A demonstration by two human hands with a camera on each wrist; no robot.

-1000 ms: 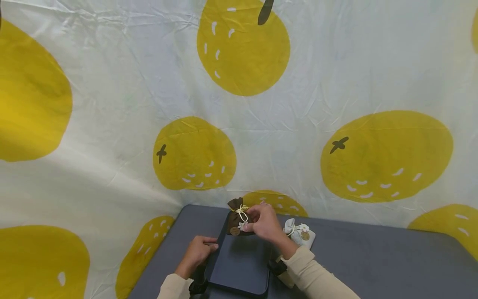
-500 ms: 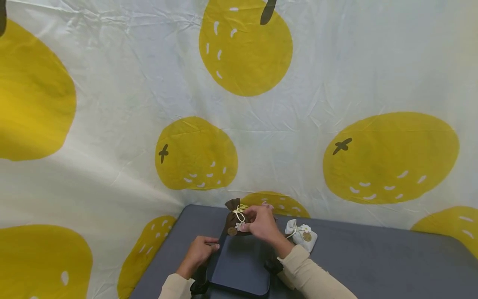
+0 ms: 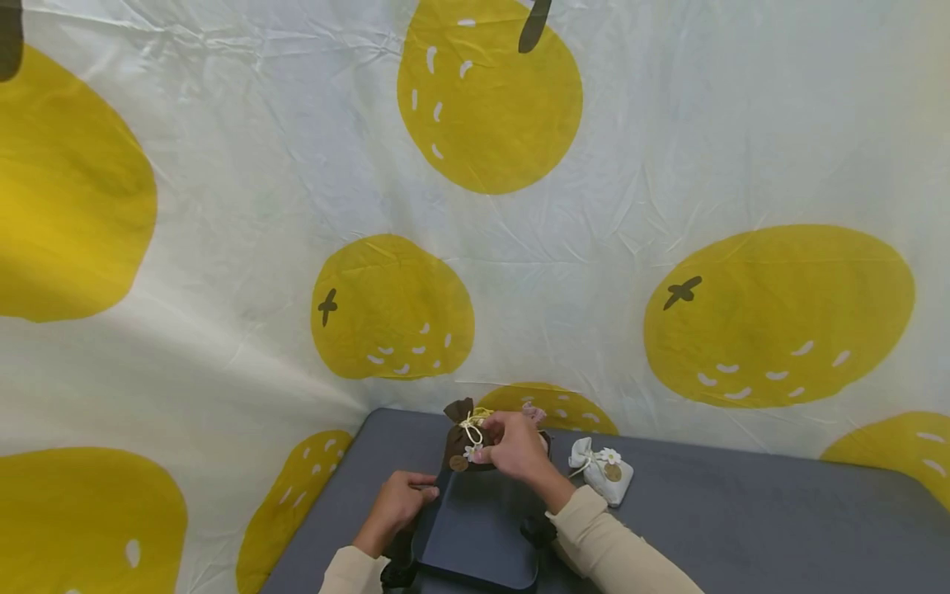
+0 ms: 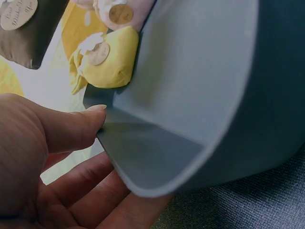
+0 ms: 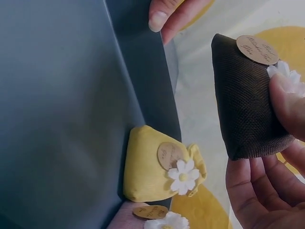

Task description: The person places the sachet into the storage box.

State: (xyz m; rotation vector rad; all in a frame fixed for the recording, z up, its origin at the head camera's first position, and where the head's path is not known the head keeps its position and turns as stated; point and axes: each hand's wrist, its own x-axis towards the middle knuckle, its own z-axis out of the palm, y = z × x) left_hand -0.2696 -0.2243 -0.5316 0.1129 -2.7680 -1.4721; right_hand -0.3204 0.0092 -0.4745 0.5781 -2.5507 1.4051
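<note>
My right hand [image 3: 515, 450] grips a dark brown drawstring pouch [image 5: 248, 105], thumb on its front by a white flower and fingers behind. A round tag marks the pouch, and a cream cord ties its neck in the head view. It hangs over the far left corner of a dark grey tray [image 3: 475, 528]. At the tray's left wall my left hand [image 3: 397, 503] pinches the rim, thumb on top and fingers beneath. Inside, against the far wall, lie a yellow pouch [image 5: 147, 167] and a pink pouch [image 4: 136, 9]; in the head view the right hand mostly hides them.
A white pouch [image 3: 609, 478] with a flower and round tag lies on the grey table [image 3: 727, 528], right of the tray. Behind the table's far edge hangs a white cloth [image 3: 549, 313] printed with big yellow fruits. Black wrist straps sit close by the tray's sides.
My right hand has carried the brown pouch a little to the left, and more of the pink pouch shows behind it. The left hand keeps its hold on the tray's rim.
</note>
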